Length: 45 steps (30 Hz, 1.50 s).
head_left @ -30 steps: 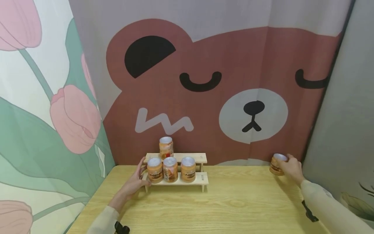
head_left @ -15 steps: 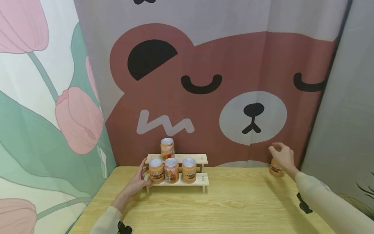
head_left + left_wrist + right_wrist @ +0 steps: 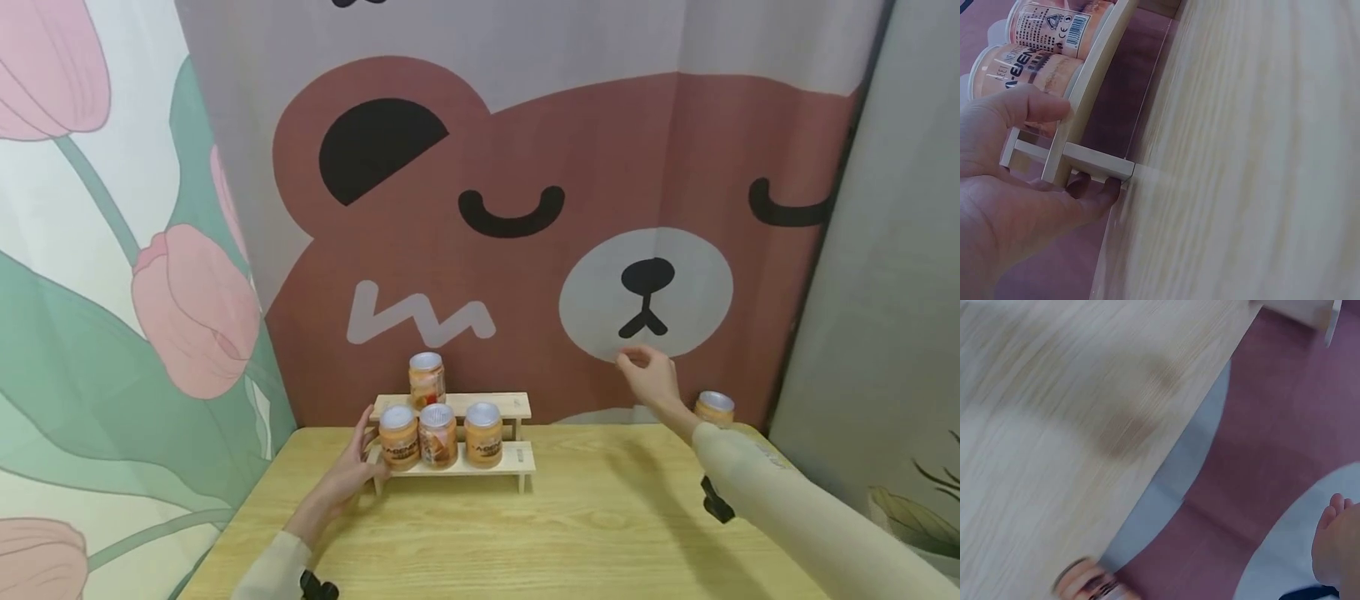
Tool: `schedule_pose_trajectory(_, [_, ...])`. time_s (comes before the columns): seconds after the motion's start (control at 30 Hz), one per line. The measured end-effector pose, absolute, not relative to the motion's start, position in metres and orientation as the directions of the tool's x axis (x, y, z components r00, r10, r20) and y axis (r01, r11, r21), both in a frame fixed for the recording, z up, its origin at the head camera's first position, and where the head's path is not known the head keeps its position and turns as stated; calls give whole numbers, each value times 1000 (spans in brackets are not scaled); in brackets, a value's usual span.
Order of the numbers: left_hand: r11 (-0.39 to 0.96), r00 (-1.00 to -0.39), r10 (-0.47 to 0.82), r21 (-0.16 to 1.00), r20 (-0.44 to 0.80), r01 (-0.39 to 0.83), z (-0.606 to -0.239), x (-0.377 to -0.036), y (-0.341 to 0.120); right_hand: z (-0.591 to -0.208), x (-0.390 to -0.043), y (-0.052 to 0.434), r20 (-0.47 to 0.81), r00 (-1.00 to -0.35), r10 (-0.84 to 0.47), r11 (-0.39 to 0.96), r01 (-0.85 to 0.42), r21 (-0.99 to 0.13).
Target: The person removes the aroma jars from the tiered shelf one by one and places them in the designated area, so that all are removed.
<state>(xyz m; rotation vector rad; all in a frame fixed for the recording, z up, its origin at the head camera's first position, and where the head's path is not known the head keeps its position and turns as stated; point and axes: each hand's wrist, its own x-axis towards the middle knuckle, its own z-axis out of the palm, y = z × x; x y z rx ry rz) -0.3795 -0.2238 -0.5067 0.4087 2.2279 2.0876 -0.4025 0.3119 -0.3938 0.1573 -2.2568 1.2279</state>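
Note:
A two-tier wooden stand (image 3: 516, 457) stands near the table's back edge, and my left hand (image 3: 341, 479) grips its left end. In the left wrist view the thumb (image 3: 1047, 105) presses the lower board's edge, with fingers curled under around the leg. Three orange jars with silvery lids line the lower tier: left (image 3: 400, 437), middle (image 3: 438, 436) and right (image 3: 483, 435). One more jar (image 3: 427, 379) is on the upper tier. My right hand (image 3: 654, 385) is in the air, holding nothing, fingers loosely bent. Beyond its forearm another jar (image 3: 715, 405) stands, partly hidden by the sleeve.
The wood-grain table (image 3: 570, 533) ends at a curtain (image 3: 585, 150) printed with a bear's face. A tulip-print curtain (image 3: 82, 333) hangs on the left. At the lower right is a leafy plant (image 3: 907, 517), beside a grey wall (image 3: 900, 292).
My right hand has let go of the right-hand jar, risen above it and moved left toward the stand. The left hand keeps its grip on the stand's end.

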Motion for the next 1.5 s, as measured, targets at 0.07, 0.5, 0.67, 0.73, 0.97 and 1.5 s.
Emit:
schedule_pose_trajectory(0.07, [52, -963, 234, 987, 133, 149, -506, -379, -224, -393, -406, 299, 530, -836, 143, 550, -379, -745])
schedule_pose_trajectory(0.5, [71, -966, 229, 987, 121, 141, -506, -378, -221, -385, -417, 229, 522, -852, 40, 384, -469, -795])
schedule_pose_trajectory(0.67, [65, -967, 218, 987, 130, 148, -507, -378, -222, -380, -420, 207, 518, -856, 7, 351, -483, -802])
schedule_pose_trajectory(0.73, [63, -966, 219, 985, 141, 158, -508, -378, -222, -380, -420, 199, 519, -855, -16, 352, -491, -797])
schedule_pose_trajectory(0.97, [50, -968, 214, 988, 131, 145, -512, -377, -223, -387, -426, 175, 497, -862, -100, 355, -497, -792])
schedule_pose_trajectory(1.5, [73, -971, 196, 986, 136, 153, -505, -378, -221, -391, -434, 124, 413, -894, -174, 355, -449, -820])
